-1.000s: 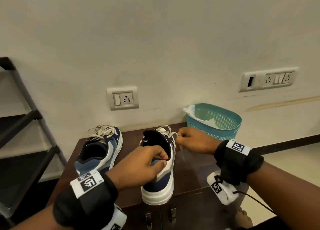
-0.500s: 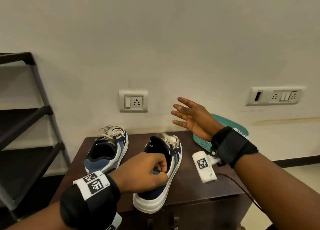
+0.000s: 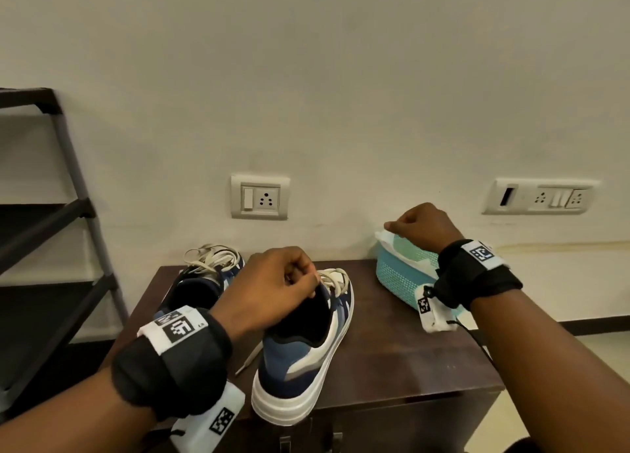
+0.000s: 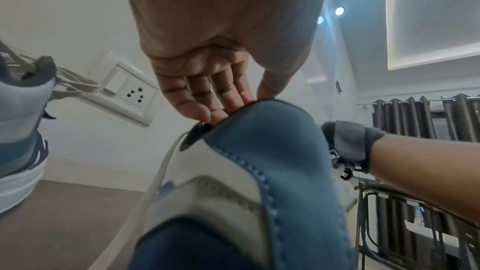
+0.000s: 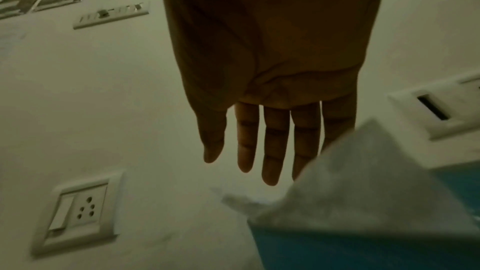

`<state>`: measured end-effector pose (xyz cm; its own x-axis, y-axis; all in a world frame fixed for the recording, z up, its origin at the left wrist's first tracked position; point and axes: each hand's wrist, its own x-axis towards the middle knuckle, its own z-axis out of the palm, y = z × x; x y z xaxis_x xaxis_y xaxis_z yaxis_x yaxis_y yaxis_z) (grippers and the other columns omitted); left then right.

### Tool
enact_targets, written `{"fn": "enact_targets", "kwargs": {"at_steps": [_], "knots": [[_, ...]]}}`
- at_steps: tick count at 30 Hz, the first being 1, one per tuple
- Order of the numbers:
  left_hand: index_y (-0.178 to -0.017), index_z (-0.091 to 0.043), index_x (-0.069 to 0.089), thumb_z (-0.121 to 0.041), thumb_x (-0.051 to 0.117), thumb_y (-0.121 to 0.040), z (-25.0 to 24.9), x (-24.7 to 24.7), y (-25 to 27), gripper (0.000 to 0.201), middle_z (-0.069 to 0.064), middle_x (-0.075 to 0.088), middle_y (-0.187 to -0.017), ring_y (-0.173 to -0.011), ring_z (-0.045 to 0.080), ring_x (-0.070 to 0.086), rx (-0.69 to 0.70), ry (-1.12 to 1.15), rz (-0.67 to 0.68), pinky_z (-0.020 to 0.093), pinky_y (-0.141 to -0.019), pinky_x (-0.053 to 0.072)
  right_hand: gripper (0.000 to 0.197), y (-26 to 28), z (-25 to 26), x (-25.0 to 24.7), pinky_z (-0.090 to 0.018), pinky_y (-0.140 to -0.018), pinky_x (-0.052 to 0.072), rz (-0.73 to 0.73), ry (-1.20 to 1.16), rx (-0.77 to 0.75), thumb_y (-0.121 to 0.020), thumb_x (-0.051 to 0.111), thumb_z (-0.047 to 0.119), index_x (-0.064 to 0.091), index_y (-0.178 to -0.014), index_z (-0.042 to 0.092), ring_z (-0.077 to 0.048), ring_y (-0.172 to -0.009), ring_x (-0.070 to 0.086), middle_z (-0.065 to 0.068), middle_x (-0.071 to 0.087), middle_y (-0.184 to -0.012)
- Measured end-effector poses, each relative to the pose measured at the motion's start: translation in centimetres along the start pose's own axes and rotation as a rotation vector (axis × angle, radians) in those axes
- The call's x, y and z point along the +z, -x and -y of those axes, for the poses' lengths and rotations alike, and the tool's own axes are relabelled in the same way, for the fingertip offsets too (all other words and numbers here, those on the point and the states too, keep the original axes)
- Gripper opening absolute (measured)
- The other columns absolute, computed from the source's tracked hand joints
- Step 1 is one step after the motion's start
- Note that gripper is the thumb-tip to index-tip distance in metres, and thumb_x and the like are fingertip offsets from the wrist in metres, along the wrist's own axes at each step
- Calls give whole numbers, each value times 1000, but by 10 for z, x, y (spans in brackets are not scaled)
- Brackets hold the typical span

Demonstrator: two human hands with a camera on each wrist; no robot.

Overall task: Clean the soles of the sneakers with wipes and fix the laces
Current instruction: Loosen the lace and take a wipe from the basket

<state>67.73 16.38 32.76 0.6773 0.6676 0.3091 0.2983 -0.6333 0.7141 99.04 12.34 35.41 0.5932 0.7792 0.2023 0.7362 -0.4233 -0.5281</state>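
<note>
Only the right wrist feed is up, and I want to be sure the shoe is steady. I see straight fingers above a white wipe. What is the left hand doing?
Observer: The left hand grips the near sneaker at its collar, with the fingers tucked inside.
Operator: Is that sneaker lifted?
Observer: It does not look lifted. Its sole appears to sit on the dark cabinet, heel toward the person.
Operator: And its laces?
Observer: One loose lace trails off its left side onto the cabinet top.

Left hand [image 3: 272, 287] hides the far sneaker's [image 3: 204, 278] right side.
</note>
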Motion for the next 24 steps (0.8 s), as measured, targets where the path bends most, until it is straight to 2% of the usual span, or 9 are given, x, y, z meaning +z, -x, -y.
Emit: {"fn": "enact_targets", "kwargs": {"at_steps": [3, 5, 7, 10, 12, 15, 19, 22, 24], "knots": [[-89, -28, 70, -27, 66, -94, 0, 1, -7, 6, -12, 75, -74, -70, 1, 69, -17, -7, -14, 29, -75, 60, 48, -2, 0, 14, -34, -73, 52, 63, 59, 12, -77, 77, 58, 75, -81, 10, -22, -80, 66, -5, 72, -80], [-90, -29, 69, -28, 65, -94, 0, 3, -9, 6, -13, 74, -72, -70, 0, 69, -28, -19, -27, 28, -75, 60, 38, -1, 1, 20, -31, -72, 51, 69, 105, 18, -75, 78, 56, 75, -80, 18, -19, -83, 64, 1, 70, -84], [-89, -30, 69, -30, 65, -95, -1, 4, -12, 6, -14, 74, -70, -70, 0, 69, -32, -34, -51, 26, -74, 58, 28, -1, 2, 22, -31, -72, 50, 60, 106, 25, -78, 78, 49, 74, -76, 21, -22, -86, 65, 0, 71, -86], [-88, -29, 69, -31, 67, -94, -4, 4, -14, 7, -14, 74, -68, -69, -1, 68, -29, -36, -86, 24, -73, 55, 23, -3, -3, 22, -34, -68, 53, 66, 24, 62, -84, 71, 31, 72, -72, 12, -31, -85, 69, -6, 69, -76], [-88, -29, 69, -30, 67, -94, -5, 4, -14, 7, -14, 73, -67, -68, -2, 68, -29, -33, -86, 25, -74, 55, 26, -3, -5, 20, -33, -66, 53, 67, -80, 113, -88, 68, 28, 72, -73, 7, -34, -82, 71, -9, 69, -73], [-87, -29, 69, -30, 67, -93, -4, 4, -15, 7, -15, 73, -66, -69, -2, 68, -33, -49, -93, 26, -76, 56, 26, -1, -5, 14, -29, -66, 52, 92, -291, 232, -94, 66, 29, 73, -87, 4, -26, -74, 69, -10, 71, -85], [-85, -29, 70, -29, 68, -92, -5, 4, -16, 8, -14, 73, -66, -68, -1, 68, -38, -57, -100, 24, -73, 54, 20, 6, -13, 5, -24, -55, 46, 200, -586, 394, -95, 65, 24, 71, -95, 5, -18, -66, 58, -11, 66, -92], [-83, -30, 71, -31, 68, -90, -7, 4, -17, 7, -13, 73, -68, -70, 2, 68, -35, -62, -122, 25, -72, 55, 18, 5, -22, 3, -29, -69, 51, 177, -684, 403, -91, 67, 22, 75, -90, 6, -23, -76, 62, -12, 68, -97], [-82, -30, 71, -30, 69, -89, -12, 3, -18, 7, -13, 73, -71, -72, 3, 69, -29, -52, -121, 26, -73, 56, 19, 6, -24, 2, -33, -72, 49, 124, -654, 377, -89, 68, 21, 74, -92, 3, -24, -77, 62, -11, 68, -93]]}}
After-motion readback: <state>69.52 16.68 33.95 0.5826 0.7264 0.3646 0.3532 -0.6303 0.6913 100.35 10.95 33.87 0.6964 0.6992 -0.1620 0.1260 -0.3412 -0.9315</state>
